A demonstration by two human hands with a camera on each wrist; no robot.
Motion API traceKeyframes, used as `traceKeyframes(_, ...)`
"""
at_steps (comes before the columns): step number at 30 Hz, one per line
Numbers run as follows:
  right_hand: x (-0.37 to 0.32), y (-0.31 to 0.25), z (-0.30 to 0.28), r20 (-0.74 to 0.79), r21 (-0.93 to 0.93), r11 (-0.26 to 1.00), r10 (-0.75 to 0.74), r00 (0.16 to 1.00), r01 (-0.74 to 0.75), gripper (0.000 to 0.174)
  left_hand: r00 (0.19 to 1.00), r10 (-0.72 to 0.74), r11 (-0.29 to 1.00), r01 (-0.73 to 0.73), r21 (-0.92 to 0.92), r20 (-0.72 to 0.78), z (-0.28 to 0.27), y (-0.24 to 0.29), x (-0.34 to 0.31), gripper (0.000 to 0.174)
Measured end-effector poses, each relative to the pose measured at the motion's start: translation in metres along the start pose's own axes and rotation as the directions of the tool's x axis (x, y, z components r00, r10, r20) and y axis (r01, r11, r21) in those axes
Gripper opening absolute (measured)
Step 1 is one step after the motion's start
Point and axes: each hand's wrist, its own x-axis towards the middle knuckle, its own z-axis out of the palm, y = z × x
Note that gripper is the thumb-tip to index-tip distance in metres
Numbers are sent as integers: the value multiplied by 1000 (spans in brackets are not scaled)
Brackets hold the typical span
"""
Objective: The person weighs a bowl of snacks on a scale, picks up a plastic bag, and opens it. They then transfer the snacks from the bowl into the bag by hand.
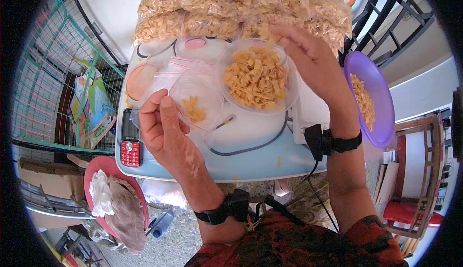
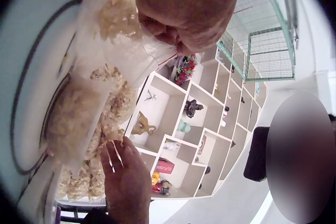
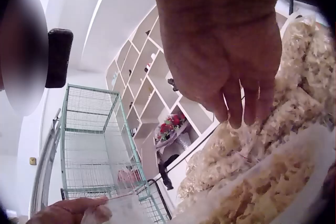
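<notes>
My left hand (image 1: 170, 134) pinches the edge of a clear zip bag (image 1: 195, 86) between thumb and fingers. A few yellow flakes (image 1: 193, 109) lie inside the bag, which also shows in the left wrist view, hanging from the hand (image 2: 184, 11). To its right stands a clear bowl (image 1: 292, 93) heaped with yellow flakes (image 1: 255, 76). My right hand (image 1: 313, 62) is above the bowl's right rim, its fingers extended and slightly spread in the right wrist view (image 3: 226, 61). Whether a flake touches its fingertips, I cannot tell.
Filled bags (image 1: 217, 6) are stacked along the table's back. A phone (image 1: 130, 139) lies at the left edge, and a cable (image 1: 248, 152) curves below the bowl. A purple basin (image 1: 383, 108) with flakes stands at the right; a green wire cage (image 1: 58, 84) stands at the left.
</notes>
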Motion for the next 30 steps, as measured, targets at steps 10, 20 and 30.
traceKeyframes(10,-23,-5,3,113,-135,991,30,993,-15,45,1000,-16,1000,16,5,16,0,-1,-1,14)
traceKeyframes(20,-23,-18,24,180,-290,939,-136,974,185,49,999,-45,999,45,-12,10,-1,-1,-2,15)
traceKeyframes(30,-17,-6,37,166,-220,963,-122,979,157,25,999,-33,999,33,-1,12,-3,1,-1,14)
